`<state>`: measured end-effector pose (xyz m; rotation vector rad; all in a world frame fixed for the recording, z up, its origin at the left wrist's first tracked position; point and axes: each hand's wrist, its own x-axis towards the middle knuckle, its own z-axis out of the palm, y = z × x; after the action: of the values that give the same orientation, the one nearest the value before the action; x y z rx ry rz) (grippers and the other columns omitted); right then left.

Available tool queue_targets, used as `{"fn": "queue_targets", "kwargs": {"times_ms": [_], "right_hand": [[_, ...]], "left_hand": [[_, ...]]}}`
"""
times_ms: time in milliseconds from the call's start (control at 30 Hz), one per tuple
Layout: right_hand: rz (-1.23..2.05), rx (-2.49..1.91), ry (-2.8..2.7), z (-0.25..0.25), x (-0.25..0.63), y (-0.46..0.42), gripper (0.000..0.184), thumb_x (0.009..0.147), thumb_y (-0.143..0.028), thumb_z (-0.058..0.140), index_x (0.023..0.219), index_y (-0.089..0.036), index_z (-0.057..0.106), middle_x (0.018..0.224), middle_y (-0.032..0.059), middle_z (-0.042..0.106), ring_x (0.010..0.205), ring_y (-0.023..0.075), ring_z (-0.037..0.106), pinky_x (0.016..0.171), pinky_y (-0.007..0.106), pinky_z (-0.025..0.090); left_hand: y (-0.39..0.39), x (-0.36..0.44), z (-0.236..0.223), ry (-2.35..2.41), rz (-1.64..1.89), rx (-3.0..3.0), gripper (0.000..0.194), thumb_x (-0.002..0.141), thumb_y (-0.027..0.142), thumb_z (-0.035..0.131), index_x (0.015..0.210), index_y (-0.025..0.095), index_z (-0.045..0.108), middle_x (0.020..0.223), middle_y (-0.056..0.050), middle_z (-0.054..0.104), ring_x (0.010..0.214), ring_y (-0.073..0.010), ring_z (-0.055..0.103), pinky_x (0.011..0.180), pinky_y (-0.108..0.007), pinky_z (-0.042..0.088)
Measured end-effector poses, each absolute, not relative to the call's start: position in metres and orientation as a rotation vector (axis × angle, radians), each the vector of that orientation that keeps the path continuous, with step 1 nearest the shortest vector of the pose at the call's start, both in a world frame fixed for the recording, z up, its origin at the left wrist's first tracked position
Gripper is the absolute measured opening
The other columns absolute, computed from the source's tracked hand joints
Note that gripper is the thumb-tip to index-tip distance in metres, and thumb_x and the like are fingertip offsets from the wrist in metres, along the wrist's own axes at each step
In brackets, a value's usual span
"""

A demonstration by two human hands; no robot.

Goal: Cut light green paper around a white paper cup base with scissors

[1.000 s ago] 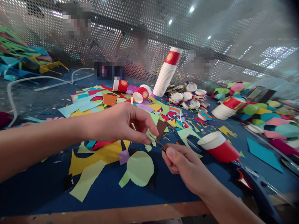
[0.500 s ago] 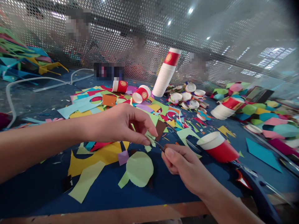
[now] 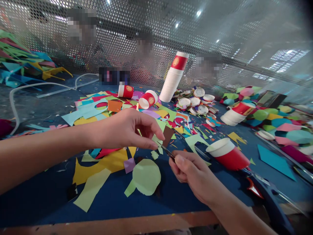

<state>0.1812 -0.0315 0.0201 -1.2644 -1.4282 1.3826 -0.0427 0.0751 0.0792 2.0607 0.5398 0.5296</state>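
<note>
My left hand (image 3: 137, 129) reaches in from the left, thumb and fingertips pinched on a small piece of light green paper (image 3: 156, 139). My right hand (image 3: 184, 167) is closed around a small pair of scissors (image 3: 167, 151), whose tips touch or lie right beside that paper. Fingers hide the scissors' handles. Below the blades lie small green scraps (image 3: 154, 154). Nearer to me rests a rounded light green paper shape (image 3: 147, 177), with a short green strip (image 3: 130, 188) at its lower left.
Coloured paper offcuts (image 3: 102, 166) cover the middle. To the right, a red and white paper cup (image 3: 230, 156) lies tilted near a blue-handled glue gun (image 3: 269, 195). Behind stands a tall leaning cup stack (image 3: 172, 81), before a perforated screen (image 3: 156, 19).
Both hands stay almost in place. The scissors' tips have shifted slightly against the green paper, and the view has moved a little.
</note>
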Motion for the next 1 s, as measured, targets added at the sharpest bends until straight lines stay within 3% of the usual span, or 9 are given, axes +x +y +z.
{"fn": "queue_targets", "kwargs": {"times_ms": [333,1000], "right_hand": [[1.372,-1.281,-1.412,0.0196,0.1816,-0.0312,0.061,0.088,-0.072,0.063,0.060,-0.020,0.046,0.052,-0.0071,0.032,0.047,0.0067,0.024,0.044,0.024,0.015],[1.353,-1.309,-1.434,0.0206,0.1813,-0.0315,0.061,0.088,-0.070,0.064,0.061,-0.020,0.044,0.055,-0.0066,0.032,0.049,0.0067,0.024,0.044,0.025,0.014]], "left_hand": [[0.0701,-0.0403,0.0821,0.573,0.575,2.030,0.013,0.077,0.027,0.078,0.087,0.018,0.076,0.062,0.006,0.065,0.056,-0.0068,0.059,0.049,-0.014,0.043],[0.0711,-0.0435,0.0824,0.600,0.569,2.104,0.017,0.077,0.029,0.081,0.091,0.019,0.081,0.065,0.003,0.070,0.060,-0.0078,0.063,0.052,-0.012,0.045]]}}
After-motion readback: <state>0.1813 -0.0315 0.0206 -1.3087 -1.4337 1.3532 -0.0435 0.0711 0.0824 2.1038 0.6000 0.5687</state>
